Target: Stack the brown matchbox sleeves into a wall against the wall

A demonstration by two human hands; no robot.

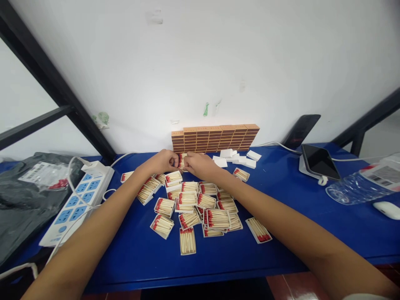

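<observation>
At the back of the blue table, my left hand and my right hand meet around a matchbox tray full of red-tipped matches. The fingers of both hands are bent and closed on its two sides; the fingertips are partly hidden. Just behind my hands rises a stacked wall of closed matchboxes with brown sides. Nearer to me lies a loose heap of filled matchbox trays, some overlapping. One filled tray rests apart, beside my right forearm.
White empty trays lie right of my hands. A power strip with cables and a dark plastic bag occupy the left. To the right are a phone on a stand, clear plastic wrap and a white mouse.
</observation>
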